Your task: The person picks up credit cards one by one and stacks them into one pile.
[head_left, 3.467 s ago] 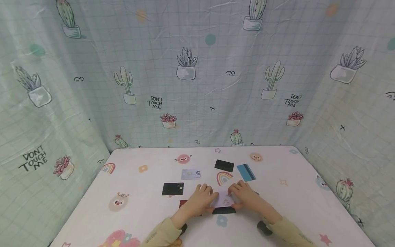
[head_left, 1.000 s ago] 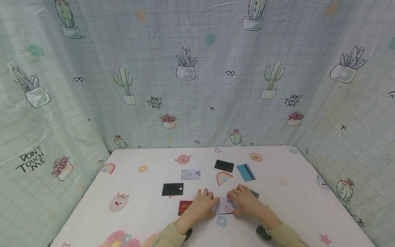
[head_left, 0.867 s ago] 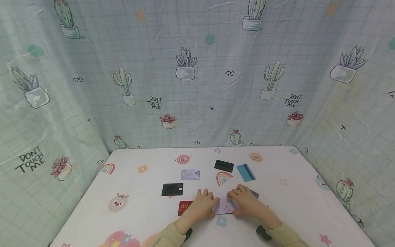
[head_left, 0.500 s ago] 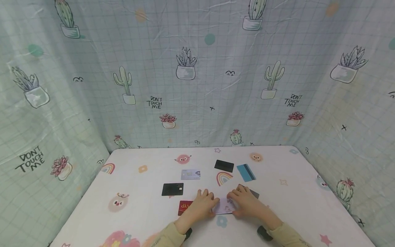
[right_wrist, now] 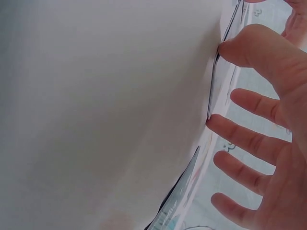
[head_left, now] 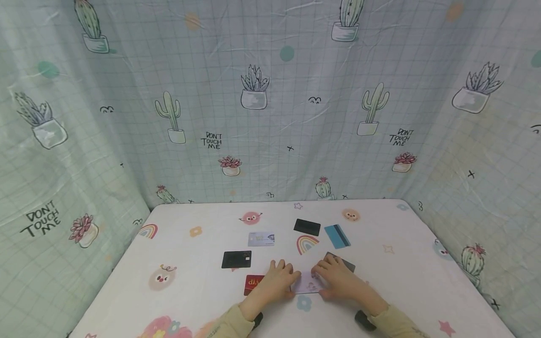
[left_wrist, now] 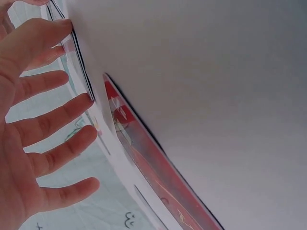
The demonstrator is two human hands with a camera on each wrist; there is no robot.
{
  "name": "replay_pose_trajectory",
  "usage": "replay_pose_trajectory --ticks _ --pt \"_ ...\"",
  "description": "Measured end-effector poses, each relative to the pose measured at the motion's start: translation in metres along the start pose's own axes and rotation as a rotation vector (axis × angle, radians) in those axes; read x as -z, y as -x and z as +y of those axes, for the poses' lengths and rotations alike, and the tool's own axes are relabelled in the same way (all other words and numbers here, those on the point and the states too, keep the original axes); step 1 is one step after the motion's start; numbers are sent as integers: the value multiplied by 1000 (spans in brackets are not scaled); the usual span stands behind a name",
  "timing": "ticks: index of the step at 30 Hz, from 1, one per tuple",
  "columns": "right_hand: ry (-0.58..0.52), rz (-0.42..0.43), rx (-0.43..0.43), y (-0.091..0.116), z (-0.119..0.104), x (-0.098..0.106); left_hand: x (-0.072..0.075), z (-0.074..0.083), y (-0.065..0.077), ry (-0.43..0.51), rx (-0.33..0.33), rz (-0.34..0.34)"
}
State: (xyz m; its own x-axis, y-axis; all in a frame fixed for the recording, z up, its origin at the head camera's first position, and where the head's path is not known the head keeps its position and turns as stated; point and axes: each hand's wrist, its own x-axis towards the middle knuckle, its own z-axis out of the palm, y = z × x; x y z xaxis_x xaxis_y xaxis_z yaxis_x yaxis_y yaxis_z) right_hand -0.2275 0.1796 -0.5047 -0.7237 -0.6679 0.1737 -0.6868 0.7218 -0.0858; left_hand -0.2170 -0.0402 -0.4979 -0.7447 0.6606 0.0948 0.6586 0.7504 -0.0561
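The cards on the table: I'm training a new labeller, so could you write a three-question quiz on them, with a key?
1. Fill in the blank: the red card is printed with the letters ___.

2. True or false: the blue card has a dark stripe.

3. Which card do the left hand and the right hand hold together?
A. red card
B. lilac card
C. blue card

Key: 1. VIP; 2. True; 3. B
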Motion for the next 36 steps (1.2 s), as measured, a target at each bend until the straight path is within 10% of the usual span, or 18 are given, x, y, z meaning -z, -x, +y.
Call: replay_pose_trajectory --ticks 36 --pt "-8 8 -12 3 3 -4 3 -2 1 18 1 -2"
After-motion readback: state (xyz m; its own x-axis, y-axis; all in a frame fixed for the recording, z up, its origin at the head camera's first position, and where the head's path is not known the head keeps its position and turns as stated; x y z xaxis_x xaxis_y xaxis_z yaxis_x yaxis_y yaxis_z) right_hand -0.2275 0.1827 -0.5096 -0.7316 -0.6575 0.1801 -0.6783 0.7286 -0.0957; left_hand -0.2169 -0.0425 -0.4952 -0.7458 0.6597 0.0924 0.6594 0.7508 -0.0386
